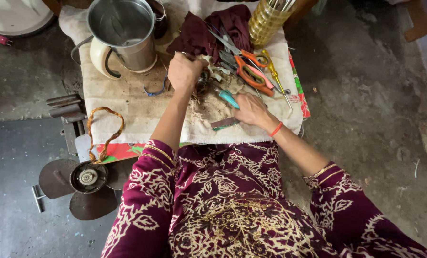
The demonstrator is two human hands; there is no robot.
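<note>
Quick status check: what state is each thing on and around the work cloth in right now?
Left hand: closed on a hidden part.
Right hand: gripping teal-handled tool.
Orange scissors: lying shut.
Steel jug: upright, lidless.
Fan blade assembly: detached, on floor.
Maroon cloth: crumpled.

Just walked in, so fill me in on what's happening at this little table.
A person in a maroon patterned top works over a cloth-covered table. The left hand is closed on a tangle of wiring or scrap in the middle; the right hand holds a teal-handled tool against it. Orange scissors, a steel jug and a maroon rag lie around them. A fan blade unit sits on the floor.
</note>
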